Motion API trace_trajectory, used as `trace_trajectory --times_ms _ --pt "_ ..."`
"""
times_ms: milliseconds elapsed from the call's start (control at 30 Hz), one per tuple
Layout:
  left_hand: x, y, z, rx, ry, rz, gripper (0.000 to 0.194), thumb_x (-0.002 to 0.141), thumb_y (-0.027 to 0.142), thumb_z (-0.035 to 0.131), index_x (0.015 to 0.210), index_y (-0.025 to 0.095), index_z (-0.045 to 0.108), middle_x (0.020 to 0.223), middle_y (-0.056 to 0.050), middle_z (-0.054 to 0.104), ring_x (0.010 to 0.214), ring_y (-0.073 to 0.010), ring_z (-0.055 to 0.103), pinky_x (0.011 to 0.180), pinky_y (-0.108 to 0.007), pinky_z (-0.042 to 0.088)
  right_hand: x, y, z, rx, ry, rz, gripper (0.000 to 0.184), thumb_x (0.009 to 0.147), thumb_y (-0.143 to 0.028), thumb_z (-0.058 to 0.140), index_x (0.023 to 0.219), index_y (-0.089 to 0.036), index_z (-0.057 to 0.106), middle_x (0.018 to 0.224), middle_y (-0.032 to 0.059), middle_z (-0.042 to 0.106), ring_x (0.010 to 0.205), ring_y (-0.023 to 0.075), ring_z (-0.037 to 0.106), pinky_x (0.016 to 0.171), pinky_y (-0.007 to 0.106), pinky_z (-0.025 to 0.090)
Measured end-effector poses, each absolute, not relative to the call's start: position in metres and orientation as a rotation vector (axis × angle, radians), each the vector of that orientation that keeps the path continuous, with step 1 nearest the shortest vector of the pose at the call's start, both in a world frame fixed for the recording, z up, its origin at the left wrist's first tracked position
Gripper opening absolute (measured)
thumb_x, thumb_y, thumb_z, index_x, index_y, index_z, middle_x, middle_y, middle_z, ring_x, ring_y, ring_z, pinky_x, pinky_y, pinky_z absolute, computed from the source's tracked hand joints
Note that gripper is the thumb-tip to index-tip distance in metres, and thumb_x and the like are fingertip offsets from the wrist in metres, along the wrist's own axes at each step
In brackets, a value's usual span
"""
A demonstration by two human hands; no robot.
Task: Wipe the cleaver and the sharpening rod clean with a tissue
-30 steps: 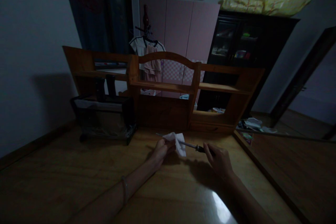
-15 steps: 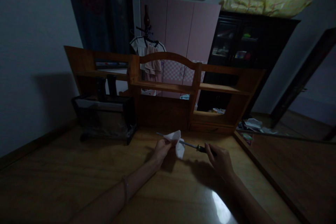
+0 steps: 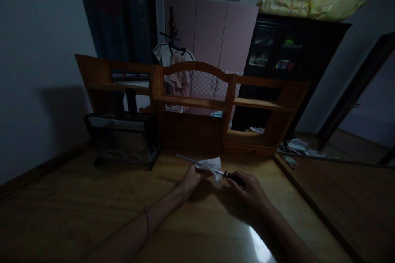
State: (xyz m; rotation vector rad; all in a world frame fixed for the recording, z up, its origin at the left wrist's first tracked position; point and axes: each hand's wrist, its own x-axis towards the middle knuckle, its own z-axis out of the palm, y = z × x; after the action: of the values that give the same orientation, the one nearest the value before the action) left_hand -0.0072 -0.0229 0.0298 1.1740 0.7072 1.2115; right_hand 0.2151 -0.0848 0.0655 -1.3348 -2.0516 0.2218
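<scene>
My right hand [image 3: 248, 185] is closed round the black handle of a honing steel [image 3: 187, 158], a thin grey rod with a collar at the handle. The rod points left and slants slightly away from me, above the desk. My left hand [image 3: 190, 178] is closed on a white tissue [image 3: 212, 164], which is folded round the rod near its middle. Rod shows on both sides of the tissue, and a loose corner hangs below. The fingertips of my left hand are partly hidden by the tissue.
A knife block [image 3: 123, 144] with black handles sticking up stands at the left on the wooden desk [image 3: 185, 230]. Behind it rises a wooden shelf unit [image 3: 193, 100] along the back edge. A raised wooden edge [image 3: 311, 199] borders the desk at the right.
My right hand has moved left with the honing steel, bringing its handle close to the tissue. More of the rod now sticks out left of my left hand, which has stayed nearly in place.
</scene>
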Motion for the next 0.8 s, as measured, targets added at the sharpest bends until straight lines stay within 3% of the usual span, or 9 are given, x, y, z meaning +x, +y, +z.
trace_trajectory --times_ms 200,467,800 --pt "-0.002 -0.027 0.025 1.196 0.740 1.092 0.034 0.057 0.035 0.082 0.080 0.012 0.072 0.077 -0.007 0.071 0.070 -0.0212 0.064 0.066 -0.028 0.048 0.210 -0.085 0.063 -1.306 -2.085 0.230 0.027 0.087 -0.038 0.047 0.085 -0.018 0.066 0.073 0.0044 0.066 0.063 0.0154 0.057 0.058 0.025 0.040" --pt "0.002 -0.031 0.034 1.063 0.789 1.084 0.034 0.054 0.033 0.085 0.077 0.011 0.071 0.077 -0.007 0.071 0.074 -0.0229 0.066 0.069 -0.031 0.053 0.212 -0.081 0.060 -1.330 -2.067 0.202 0.028 0.086 -0.041 0.051 0.085 -0.018 0.067 0.074 0.0044 0.067 0.063 0.0156 0.059 0.059 0.025 0.040" --pt "0.000 -0.019 0.024 0.772 0.719 1.257 0.029 0.073 0.034 0.074 0.087 0.012 0.062 0.091 -0.012 0.069 0.079 -0.0205 0.068 0.079 -0.034 0.055 0.223 -0.082 0.065 -1.368 -2.041 0.155 0.030 0.086 -0.044 0.049 0.086 -0.021 0.068 0.074 0.0065 0.069 0.064 0.0182 0.061 0.057 0.026 0.041"
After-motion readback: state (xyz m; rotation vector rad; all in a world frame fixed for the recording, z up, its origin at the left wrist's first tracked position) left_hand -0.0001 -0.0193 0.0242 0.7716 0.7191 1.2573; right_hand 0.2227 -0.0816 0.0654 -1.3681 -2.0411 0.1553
